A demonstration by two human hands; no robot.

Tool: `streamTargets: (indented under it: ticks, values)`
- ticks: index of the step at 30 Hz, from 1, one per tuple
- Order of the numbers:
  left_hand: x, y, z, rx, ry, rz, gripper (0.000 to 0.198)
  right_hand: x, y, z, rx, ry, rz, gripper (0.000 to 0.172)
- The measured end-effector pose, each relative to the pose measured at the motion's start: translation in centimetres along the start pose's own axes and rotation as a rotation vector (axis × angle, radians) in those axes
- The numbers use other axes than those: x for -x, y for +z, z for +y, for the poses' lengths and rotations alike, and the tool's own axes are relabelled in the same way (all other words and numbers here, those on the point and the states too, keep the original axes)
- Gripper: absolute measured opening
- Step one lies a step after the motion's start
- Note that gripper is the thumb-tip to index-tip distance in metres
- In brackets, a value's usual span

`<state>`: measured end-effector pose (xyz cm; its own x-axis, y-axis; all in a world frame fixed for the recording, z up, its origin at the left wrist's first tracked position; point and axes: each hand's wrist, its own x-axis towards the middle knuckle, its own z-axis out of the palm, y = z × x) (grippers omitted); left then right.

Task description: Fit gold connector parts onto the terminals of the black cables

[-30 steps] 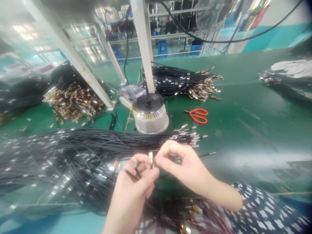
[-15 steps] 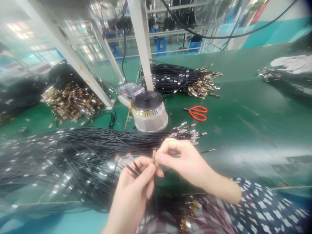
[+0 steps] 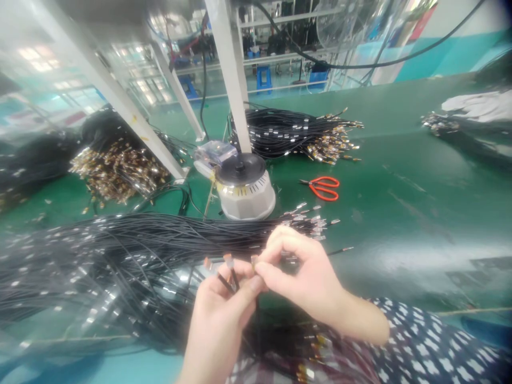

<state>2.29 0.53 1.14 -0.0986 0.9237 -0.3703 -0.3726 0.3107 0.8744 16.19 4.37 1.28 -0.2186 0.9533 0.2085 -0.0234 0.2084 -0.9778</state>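
Observation:
My left hand (image 3: 230,309) is closed around several black cables (image 3: 226,284), whose flat, orange-tipped ends stick up above the fingers. One more cable end (image 3: 254,261) stands between the fingertips of both hands. My right hand (image 3: 298,264) pinches that end between thumb and forefinger, touching the left fingertips. Behind the hands lies a long bundle of black cables (image 3: 168,230) with silvery ends on the right. More cables with yellow and silver ends (image 3: 316,352) rest near my lap, partly hidden by my right forearm.
A round white tape dispenser (image 3: 246,197) with a black top stands behind the bundle. Red-handled scissors (image 3: 325,189) lie to its right on the green table (image 3: 392,213). Cable heaps lie at the back (image 3: 288,130) and left (image 3: 120,170). White posts (image 3: 230,69) rise from the table.
The cable ends in my left hand have swung right and more upright. My left hand has shifted slightly right; my right hand still pinches the same cable end.

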Motion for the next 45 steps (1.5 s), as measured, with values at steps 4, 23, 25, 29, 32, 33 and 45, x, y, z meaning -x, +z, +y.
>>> streamTargets:
  ticks: [4, 23, 25, 29, 32, 33, 45]
  values:
    - [0.1, -0.1, -0.1, -0.035, 0.017, -0.029, 0.020, -0.7, -0.4, 0.4, -0.426, 0.341, -0.235, 0.018]
    - [-1.5, -1.3, 0.0, 0.089, -0.181, -0.346, 0.015, -2.7, -2.6, 1.8, -0.391, 0.373, -0.140, 0.022]
    - [-1.6, -1.3, -0.1, 0.091, -0.184, -0.360, 0.017, -2.8, -3.1, 1.8, -0.362, 0.378, -0.122, 0.021]
    - [-1.8, -1.3, -0.1, 0.097, -0.198, -0.286, 0.020, -2.4, -3.2, 1.9, -0.315, 0.388, -0.154, 0.019]
    - [-1.7, -1.3, 0.1, 0.147, -0.227, -0.227, 0.017, -2.1, -2.4, 1.7, -0.344, 0.373, -0.209, 0.021]
    - [-1.6, -1.2, 0.1, 0.161, -0.233, -0.217, 0.016, -2.1, -2.1, 1.6, -0.356, 0.360, -0.216, 0.022]
    - [-1.0, -1.1, -0.1, 0.099, -0.229, -0.217, 0.022, -3.4, -1.3, 1.9, -0.370, 0.293, -0.305, 0.029]
